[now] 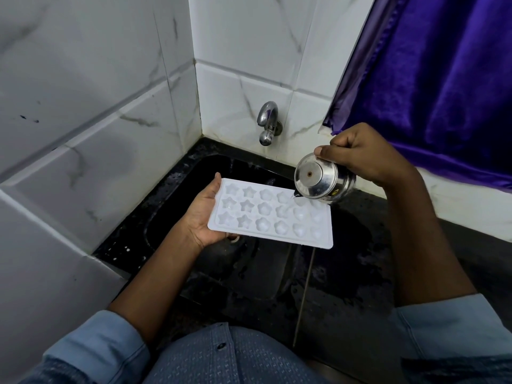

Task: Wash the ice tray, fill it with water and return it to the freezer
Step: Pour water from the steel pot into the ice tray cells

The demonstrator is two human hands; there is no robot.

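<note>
Over sink point(155, 217) | left hand point(203, 214) grips 1 ice tray point(271, 236), 18 moulds point(246, 205) | right hand point(363, 156) grips 1 cup point(321, 180)

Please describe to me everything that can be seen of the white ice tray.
The ice tray is a thin white rectangle, plastic by its look, with rounded corners and three rows of six moulded hollows: stars at its left end, rounder shapes further right. It is held nearly level above the black sink. The left hand grips its left short end. A steel cup, tipped by the right hand, covers its far right corner and trickles water into a hollow there.
</note>
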